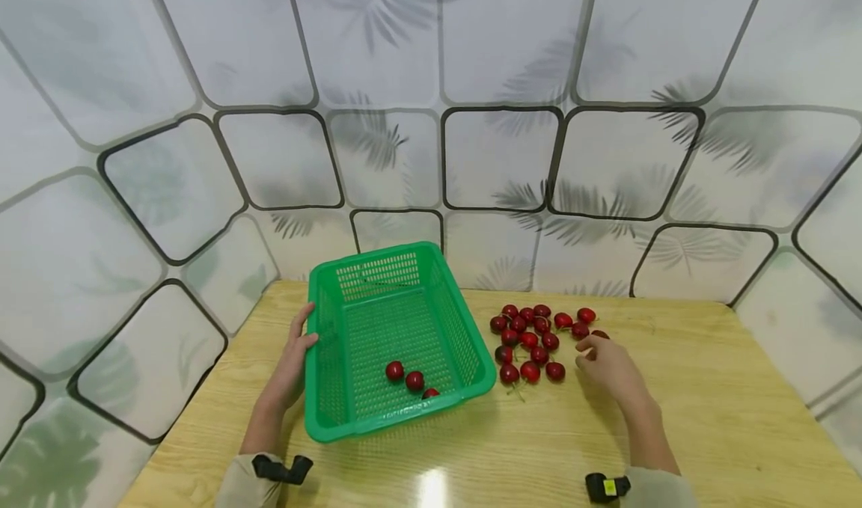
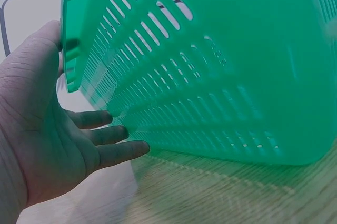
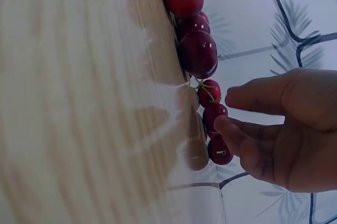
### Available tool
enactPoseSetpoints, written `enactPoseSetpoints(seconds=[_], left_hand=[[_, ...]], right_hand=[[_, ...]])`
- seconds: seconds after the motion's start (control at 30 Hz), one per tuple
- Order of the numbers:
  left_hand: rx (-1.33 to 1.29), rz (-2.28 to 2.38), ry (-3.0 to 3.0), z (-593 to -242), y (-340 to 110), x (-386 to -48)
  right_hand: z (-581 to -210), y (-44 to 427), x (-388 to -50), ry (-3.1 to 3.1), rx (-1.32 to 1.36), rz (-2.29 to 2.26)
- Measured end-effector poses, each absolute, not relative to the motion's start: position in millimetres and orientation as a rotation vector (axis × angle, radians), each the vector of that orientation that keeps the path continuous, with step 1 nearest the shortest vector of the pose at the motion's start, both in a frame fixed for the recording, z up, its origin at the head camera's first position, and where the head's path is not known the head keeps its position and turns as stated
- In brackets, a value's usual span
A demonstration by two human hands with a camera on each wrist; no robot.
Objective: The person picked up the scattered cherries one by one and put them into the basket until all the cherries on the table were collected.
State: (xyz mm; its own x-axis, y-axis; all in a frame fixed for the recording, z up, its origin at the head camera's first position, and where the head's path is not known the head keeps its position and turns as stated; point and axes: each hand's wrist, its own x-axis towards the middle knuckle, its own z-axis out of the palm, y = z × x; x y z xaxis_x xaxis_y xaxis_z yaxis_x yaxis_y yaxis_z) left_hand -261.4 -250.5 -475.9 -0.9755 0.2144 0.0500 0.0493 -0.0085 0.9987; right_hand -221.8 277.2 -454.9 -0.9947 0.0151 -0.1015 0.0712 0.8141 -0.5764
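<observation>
A green plastic basket with slotted sides stands at the left of the table, holding a few dark red cherries near its front. My left hand rests against the basket's left rim. In the left wrist view, three fairly straight fingers reach to its slotted side; the thumb's tip meets the rim. To the basket's right lies a loose group of cherries, some with green stems. My right hand is at that group's right edge. Thumb and finger are apart beside a cherry, and a fingertip overlaps it in view.
The wooden table ends at a pale wall covering with grey outlines and leaf prints behind it. Dark bands sit on both sleeved wrists. The basket's right wall stands close to the nearest loose cherries.
</observation>
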Motion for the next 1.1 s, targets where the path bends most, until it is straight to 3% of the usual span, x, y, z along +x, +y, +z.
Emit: enactPoseSetpoints(seconds=[0.53,0.77,1.1], left_hand=[[0.262,2.136,2.122,-475.1,-249.5,-260.2],[0.27,2.141,2.108,-476.3,-249.8,-259.8],[0.269,2.122,2.13,-475.8,-250.5,-259.9]], right_hand=[[-435.0,218.7,-204.8,2.829,-0.289,-0.897],[-443.0,186.0,-198.5,2.796,-0.187,-0.665],[-453.4,181.8,-202.6,2.872,-0.224,-0.639]])
